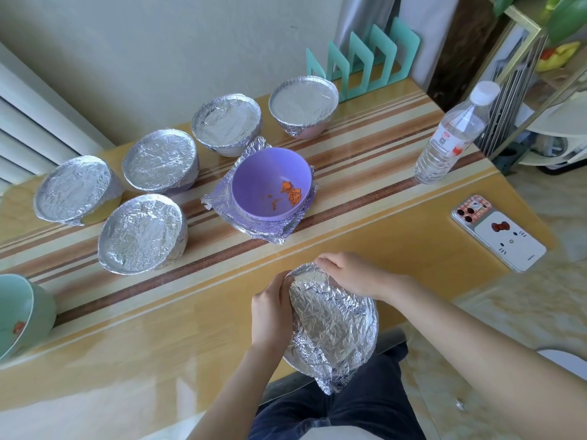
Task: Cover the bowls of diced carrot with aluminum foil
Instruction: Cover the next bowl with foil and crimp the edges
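The foil (333, 325) was shiny metal, finely crinkled and rough. The table (158, 328) was smooth and glossy, with wood-grain stripes. The purple bowl (263, 176) looked like smooth matt plastic, and the green bowl (41, 309) was glossy. The bottle (451, 134) was clear ribbed plastic.

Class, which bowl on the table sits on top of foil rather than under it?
The purple bowl in the middle: uncovered, carrot showing, it stands on crumpled foil. The green bowl at the left is uncovered too, but without foil.
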A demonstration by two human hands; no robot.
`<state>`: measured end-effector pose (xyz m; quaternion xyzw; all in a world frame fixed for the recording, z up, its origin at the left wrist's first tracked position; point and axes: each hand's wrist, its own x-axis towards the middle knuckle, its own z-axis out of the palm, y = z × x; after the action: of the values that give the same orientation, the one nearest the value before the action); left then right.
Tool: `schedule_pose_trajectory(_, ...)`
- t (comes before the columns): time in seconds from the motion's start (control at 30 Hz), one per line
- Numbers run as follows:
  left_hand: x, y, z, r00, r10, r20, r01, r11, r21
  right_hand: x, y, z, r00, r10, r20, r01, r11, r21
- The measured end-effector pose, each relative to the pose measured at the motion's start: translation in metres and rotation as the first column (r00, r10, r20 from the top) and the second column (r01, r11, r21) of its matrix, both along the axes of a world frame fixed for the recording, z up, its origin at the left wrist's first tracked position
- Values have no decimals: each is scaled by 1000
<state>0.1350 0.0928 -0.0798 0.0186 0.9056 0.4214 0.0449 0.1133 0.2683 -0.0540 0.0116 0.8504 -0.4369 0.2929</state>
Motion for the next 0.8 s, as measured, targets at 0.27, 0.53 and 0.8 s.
schedule_pose_trajectory(0.27, 2, -2, -6, 993, 118, -9, -118, 992, -46, 2, 6, -7, 983, -140, -121, 140, 990, -9)
schedule_pose_trajectory(0.53, -4, 1, 2, 991, 38, 125, -17, 986, -165, 4, 2, -9, 987, -49, -154, 62, 995, 78)
schedule_pose_trajectory(0.8, -17, 4, -1, 993, 4, 121, 0, 999, -33, -1, 5, -11, 984, 101, -144, -66, 972, 226)
